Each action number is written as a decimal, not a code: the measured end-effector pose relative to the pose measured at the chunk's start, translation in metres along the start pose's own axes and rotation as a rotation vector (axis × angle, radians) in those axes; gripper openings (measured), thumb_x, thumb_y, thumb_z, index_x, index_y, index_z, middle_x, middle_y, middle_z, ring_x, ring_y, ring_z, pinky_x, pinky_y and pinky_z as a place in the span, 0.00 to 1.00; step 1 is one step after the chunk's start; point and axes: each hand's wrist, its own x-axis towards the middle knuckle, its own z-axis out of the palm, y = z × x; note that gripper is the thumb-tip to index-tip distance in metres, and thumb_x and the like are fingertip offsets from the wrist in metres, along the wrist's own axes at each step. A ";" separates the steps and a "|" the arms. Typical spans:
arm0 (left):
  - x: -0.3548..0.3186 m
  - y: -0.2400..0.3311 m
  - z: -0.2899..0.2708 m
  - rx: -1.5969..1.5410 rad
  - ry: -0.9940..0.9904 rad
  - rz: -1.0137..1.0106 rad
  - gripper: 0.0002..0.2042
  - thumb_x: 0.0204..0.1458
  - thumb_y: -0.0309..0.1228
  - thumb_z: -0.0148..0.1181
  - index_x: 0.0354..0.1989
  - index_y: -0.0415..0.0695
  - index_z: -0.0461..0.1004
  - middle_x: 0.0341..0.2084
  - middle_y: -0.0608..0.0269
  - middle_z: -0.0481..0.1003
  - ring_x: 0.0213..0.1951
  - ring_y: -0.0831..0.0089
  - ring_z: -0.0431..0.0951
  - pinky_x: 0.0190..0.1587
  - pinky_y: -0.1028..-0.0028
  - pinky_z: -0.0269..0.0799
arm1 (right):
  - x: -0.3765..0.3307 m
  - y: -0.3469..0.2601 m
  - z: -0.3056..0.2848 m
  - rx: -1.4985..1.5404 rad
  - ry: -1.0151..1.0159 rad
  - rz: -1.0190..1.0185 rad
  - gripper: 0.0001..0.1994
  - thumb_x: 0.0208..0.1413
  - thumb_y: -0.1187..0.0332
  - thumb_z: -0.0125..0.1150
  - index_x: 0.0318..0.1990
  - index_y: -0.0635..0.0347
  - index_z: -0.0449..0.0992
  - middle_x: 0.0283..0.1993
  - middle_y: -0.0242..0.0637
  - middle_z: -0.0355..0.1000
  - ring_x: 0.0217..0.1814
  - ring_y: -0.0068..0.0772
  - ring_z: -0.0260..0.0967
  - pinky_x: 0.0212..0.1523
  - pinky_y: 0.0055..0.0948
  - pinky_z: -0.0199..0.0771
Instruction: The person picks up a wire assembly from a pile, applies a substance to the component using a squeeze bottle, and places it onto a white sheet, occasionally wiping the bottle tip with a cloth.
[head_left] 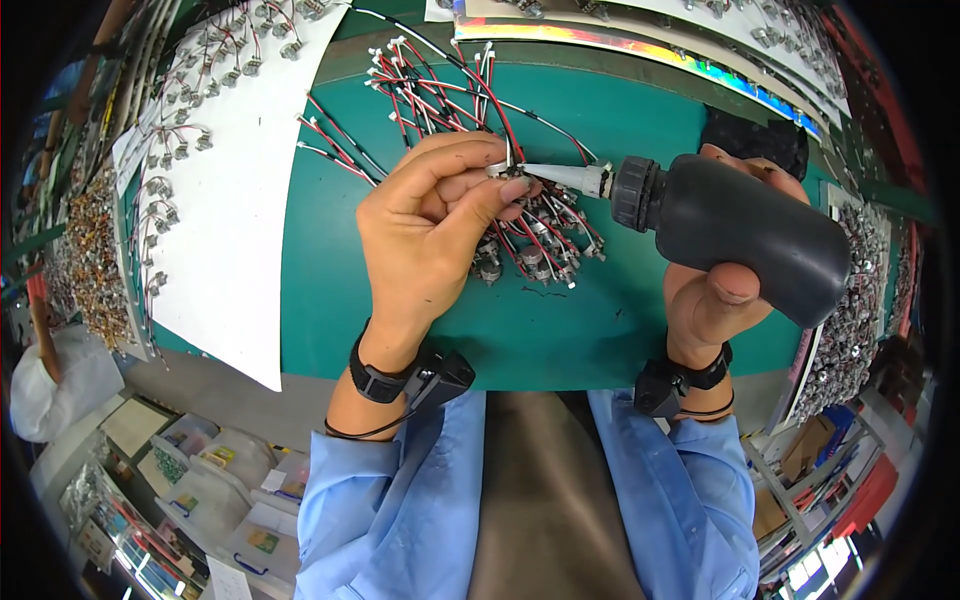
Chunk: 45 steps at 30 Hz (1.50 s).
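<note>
Left hand (425, 235) pinches small wired part (497, 170), right hand (715, 300) clenches black squeeze bottle (745, 235), nozzle touching part; bare green tabletop (320, 300) open toward near edge

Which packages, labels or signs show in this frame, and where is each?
Black squeeze bottle: in the right hand, dark, white nozzle.
Rainbow-edged printed sheet: top, behind the green mat.
Clear lidded boxes: lower left, small yellow-green labels.
Cardboard box: lower right, brown.
</note>
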 end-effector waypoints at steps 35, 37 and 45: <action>0.002 0.003 -0.001 -0.034 -0.033 -0.023 0.09 0.45 0.14 0.51 0.36 0.28 0.67 0.30 0.52 0.72 0.33 0.65 0.76 0.34 0.77 0.74 | 0.011 0.014 -0.003 0.097 0.025 -0.127 0.34 0.39 0.60 0.67 0.49 0.72 0.57 0.46 0.47 0.63 0.42 0.45 0.68 0.43 0.35 0.70; 0.002 0.004 0.000 -0.031 -0.032 -0.027 0.09 0.45 0.14 0.51 0.36 0.28 0.67 0.30 0.51 0.72 0.33 0.65 0.76 0.34 0.77 0.74 | 0.015 0.013 -0.004 0.077 0.057 -0.086 0.32 0.39 0.62 0.66 0.49 0.72 0.57 0.44 0.47 0.64 0.42 0.44 0.68 0.43 0.35 0.69; 0.001 0.005 0.000 -0.055 -0.022 -0.055 0.09 0.46 0.16 0.51 0.37 0.29 0.66 0.27 0.51 0.73 0.32 0.66 0.77 0.34 0.77 0.74 | 0.022 0.009 -0.012 0.137 0.134 0.039 0.30 0.45 0.57 0.59 0.49 0.70 0.57 0.44 0.48 0.63 0.48 0.44 0.64 0.51 0.39 0.64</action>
